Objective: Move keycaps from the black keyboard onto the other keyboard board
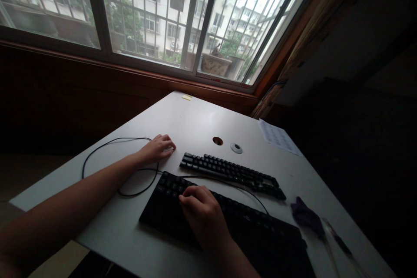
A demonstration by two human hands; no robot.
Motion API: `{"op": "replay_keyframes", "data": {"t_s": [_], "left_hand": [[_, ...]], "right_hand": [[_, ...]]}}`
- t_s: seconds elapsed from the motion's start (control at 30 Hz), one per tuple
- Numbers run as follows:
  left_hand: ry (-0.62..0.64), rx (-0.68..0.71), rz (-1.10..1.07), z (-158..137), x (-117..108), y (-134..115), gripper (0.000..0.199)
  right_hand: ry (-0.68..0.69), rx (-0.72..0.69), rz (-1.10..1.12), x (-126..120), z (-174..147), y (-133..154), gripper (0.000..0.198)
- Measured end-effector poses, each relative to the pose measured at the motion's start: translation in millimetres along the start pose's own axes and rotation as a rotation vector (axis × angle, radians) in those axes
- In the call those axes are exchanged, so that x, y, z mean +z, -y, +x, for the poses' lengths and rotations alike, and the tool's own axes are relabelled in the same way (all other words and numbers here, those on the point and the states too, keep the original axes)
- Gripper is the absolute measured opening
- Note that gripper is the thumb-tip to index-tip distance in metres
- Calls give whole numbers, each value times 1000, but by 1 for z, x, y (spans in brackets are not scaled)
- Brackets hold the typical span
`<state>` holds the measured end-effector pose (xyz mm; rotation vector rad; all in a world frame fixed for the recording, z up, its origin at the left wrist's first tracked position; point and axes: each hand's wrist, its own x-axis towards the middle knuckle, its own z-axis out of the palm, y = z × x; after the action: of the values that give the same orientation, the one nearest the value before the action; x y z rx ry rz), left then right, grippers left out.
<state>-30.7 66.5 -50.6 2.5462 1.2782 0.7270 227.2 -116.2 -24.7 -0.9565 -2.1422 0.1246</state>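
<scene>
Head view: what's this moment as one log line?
left hand: on white table | right hand: at black keyboard | cable: looped on table

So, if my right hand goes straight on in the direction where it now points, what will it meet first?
Your right hand would probably meet the black keys at the left end of the nearer, long black keyboard; its height above them is hard to judge.
</scene>
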Motion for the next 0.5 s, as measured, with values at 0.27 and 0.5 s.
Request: {"op": "replay_keyframes", "data": {"t_s": [0.27,0.5], "left_hand": [[12,-25,-7,-1,-4,-6,24],[9,-12,-9,-1,-3,-5,26]], "right_hand": [[32,28,27,0,-1,-2,15],[112,-13,-77,-4,0,-1,14]]}}
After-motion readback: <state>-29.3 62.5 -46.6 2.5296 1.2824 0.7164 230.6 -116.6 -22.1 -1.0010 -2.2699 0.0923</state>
